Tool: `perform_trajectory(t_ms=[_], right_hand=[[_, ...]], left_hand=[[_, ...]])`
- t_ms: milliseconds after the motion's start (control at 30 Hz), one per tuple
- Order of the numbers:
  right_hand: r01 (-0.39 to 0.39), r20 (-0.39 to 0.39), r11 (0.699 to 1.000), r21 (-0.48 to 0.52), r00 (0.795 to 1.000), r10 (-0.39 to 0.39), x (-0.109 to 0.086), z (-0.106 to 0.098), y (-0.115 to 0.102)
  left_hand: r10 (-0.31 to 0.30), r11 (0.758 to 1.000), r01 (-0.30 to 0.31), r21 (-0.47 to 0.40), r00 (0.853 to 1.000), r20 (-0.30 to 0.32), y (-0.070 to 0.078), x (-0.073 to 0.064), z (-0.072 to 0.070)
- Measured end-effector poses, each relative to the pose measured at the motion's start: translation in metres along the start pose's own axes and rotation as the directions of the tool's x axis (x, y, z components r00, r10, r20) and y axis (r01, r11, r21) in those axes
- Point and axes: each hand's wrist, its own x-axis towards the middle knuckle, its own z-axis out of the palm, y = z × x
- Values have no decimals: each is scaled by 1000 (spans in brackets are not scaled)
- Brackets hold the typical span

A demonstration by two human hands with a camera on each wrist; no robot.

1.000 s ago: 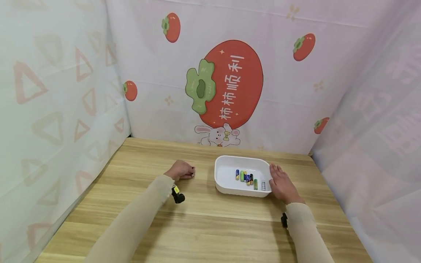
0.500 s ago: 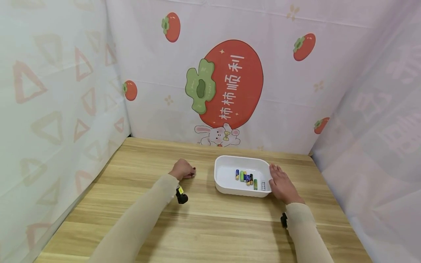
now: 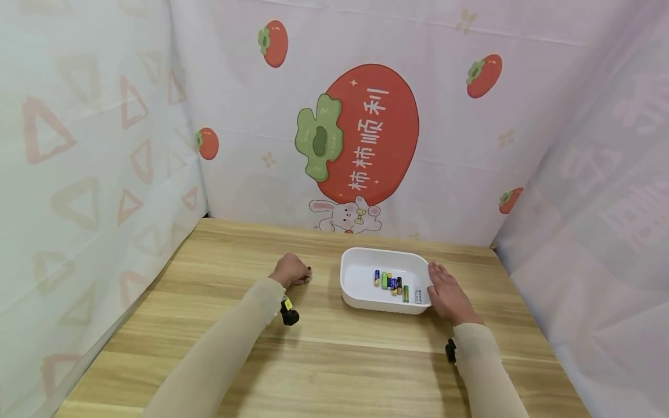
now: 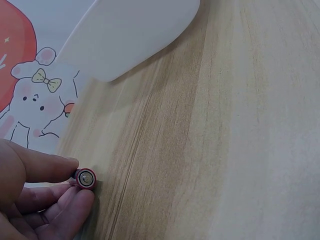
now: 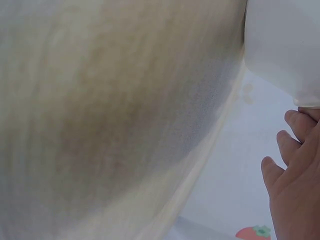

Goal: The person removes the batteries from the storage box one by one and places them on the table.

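Note:
My left hand [image 3: 291, 270] is low over the table, left of the white tray. Between its thumb and fingers it pinches a battery [image 4: 86, 178], whose end with a red rim faces the left wrist camera; the rest of it is mostly hidden by the fingers. My right hand [image 3: 450, 295] rests against the right end of the white tray [image 3: 360, 303], fingers extended along its rim. Inside the tray lie several batteries, among them a blue one [image 3: 377, 278], a green one [image 3: 405, 294] and a silvery one [image 3: 418, 296].
The wooden table [image 3: 324, 371] runs to a printed cloth backdrop [image 3: 240, 186] behind the tray. Cloth walls close in the left and right sides. A small black camera is strapped at each wrist.
Over the past second my left hand has shifted slightly to the right, then stays nearly still. The right hand and the tray keep their places.

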Motion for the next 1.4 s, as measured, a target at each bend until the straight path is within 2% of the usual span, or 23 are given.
perform_trajectory(t_ms=[167, 633, 1100, 1400], right_hand=[[-1, 8, 1000, 3, 1000, 1, -1, 1, 0], [9, 5, 1000, 14, 1000, -9, 1, 1, 4], [15, 3, 1000, 13, 1000, -15, 2, 2, 4], [8, 3, 1000, 25, 1000, -8, 0, 0, 3]], left_hand=[[-5, 999, 5, 40, 1000, 5, 2, -1, 1], [-7, 993, 11, 120, 999, -31, 6, -1, 1], [42, 996, -39, 77, 999, -31, 0, -2, 1], [21, 995, -20, 95, 1000, -13, 3, -5, -2]])
